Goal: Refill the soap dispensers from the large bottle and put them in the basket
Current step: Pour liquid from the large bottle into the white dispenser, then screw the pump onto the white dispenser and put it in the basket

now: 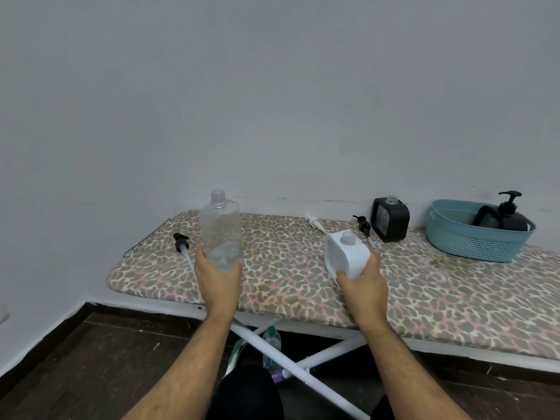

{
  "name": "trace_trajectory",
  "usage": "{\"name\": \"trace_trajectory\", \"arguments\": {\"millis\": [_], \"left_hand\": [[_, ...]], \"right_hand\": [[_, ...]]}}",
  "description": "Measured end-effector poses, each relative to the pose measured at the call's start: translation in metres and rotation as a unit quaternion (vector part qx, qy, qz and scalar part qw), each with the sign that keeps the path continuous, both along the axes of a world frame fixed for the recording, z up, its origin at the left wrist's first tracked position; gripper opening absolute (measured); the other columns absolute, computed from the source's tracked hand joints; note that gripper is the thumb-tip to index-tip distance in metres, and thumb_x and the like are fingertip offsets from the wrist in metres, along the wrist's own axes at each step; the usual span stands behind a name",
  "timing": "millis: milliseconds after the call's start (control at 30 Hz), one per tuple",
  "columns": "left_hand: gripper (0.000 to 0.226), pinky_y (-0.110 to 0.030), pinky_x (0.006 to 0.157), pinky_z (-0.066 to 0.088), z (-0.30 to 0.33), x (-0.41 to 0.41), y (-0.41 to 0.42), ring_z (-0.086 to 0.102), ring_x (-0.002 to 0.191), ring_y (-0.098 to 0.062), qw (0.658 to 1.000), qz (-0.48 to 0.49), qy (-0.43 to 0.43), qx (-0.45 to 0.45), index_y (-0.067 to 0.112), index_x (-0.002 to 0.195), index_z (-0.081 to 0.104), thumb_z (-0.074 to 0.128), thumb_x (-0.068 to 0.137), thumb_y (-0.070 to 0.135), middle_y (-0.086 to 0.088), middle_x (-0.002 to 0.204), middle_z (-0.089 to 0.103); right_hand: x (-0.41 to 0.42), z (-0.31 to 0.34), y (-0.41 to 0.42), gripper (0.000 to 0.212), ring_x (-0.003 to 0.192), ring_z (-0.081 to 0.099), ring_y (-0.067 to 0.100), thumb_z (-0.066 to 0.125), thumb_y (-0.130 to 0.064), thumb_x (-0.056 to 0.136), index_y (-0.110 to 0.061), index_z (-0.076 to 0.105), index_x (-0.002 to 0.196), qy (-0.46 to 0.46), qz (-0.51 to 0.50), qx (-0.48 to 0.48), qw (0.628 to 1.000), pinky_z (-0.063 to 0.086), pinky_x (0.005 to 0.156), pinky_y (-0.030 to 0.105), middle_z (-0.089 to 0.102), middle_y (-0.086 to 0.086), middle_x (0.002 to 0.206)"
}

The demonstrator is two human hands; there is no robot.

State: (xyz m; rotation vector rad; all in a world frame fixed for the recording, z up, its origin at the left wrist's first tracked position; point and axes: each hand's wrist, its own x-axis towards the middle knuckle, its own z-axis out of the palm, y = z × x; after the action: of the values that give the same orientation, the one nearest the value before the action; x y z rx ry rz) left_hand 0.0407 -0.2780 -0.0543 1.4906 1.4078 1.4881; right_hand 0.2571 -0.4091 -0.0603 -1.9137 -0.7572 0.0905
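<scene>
On the leopard-print ironing board (pixel 303 268), the teal basket (pixel 472 241) at far right holds a black dispenser (pixel 510 218). The left hand (pixel 216 278) grips the upright, uncapped clear bottle (pixel 220 234); the right hand (pixel 363 283) grips the open white dispenser (pixel 348 253), tilted.

We lose the ironing board (pixel 424 292) past the right edge; beneath it, crossed legs (pixel 303 356) partly hide a small bottle (pixel 270 344).

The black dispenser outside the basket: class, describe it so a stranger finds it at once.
Start at the blue basket on the ironing board. Just left of it stands the black dispenser. Unlike the black one in the basket, its neck is open, with no pump.
</scene>
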Motion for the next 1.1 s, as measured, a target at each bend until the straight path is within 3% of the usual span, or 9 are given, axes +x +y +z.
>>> {"name": "trace_trajectory", "arguments": {"millis": [233,400,733,1000,1100], "left_hand": [[0.096,-0.054,0.117,0.027,-0.006,0.015,-0.029,0.021,0.147,-0.027,0.998,-0.004,0.055,0.006,0.019,0.155,0.013,0.076,0.082,0.026,-0.010,0.160,0.019],[0.094,-0.047,0.118,0.015,-0.013,0.021,-0.048,0.004,0.151,-0.022,0.999,-0.016,0.049,-0.008,0.021,0.156,0.009,0.072,0.087,0.031,-0.005,0.165,0.000],[0.055,-0.045,0.112,0.037,-0.020,0.029,-0.055,0.041,0.131,-0.015,0.988,-0.089,0.097,0.080,0.019,0.142,0.044,0.066,0.091,0.024,-0.001,0.142,0.045],[0.065,-0.031,0.105,0.045,-0.008,0.037,-0.025,0.054,0.125,-0.010,0.949,-0.302,0.082,-0.041,0.015,0.144,0.045,0.073,0.087,0.029,0.002,0.143,0.053],[0.069,-0.032,0.106,0.045,-0.005,0.045,-0.015,0.054,0.125,-0.011,0.938,-0.331,0.081,-0.062,0.014,0.145,0.045,0.076,0.085,0.026,0.002,0.143,0.053]], "right_hand": [[0.002,0.003,-0.004,0.062,0.099,0.062,0.033,0.072,-0.025,0.084,-0.014,0.037,0.134,-0.005,0.016,-0.005,1.000,0.047,0.071,0.033,0.064,0.014,0.116],[0.008,0.003,-0.008,0.063,0.094,0.059,0.028,0.073,-0.027,0.082,-0.015,0.036,0.131,-0.002,0.039,-0.026,0.999,0.050,0.071,0.036,0.062,0.010,0.115],[0.020,0.003,-0.010,0.075,0.106,0.054,0.024,0.081,-0.030,0.070,-0.015,0.043,0.132,0.000,0.065,-0.041,0.997,0.054,0.082,0.045,0.054,0.004,0.121],[0.041,0.002,-0.013,0.067,0.097,0.065,0.021,0.082,-0.012,0.076,-0.029,0.038,0.123,0.124,0.120,0.029,0.985,0.063,0.070,0.045,0.059,0.000,0.116],[0.049,0.001,-0.008,0.063,0.106,0.064,0.020,0.079,-0.005,0.079,-0.028,0.041,0.125,0.165,0.144,0.045,0.975,0.062,0.078,0.041,0.062,0.001,0.122]]}}
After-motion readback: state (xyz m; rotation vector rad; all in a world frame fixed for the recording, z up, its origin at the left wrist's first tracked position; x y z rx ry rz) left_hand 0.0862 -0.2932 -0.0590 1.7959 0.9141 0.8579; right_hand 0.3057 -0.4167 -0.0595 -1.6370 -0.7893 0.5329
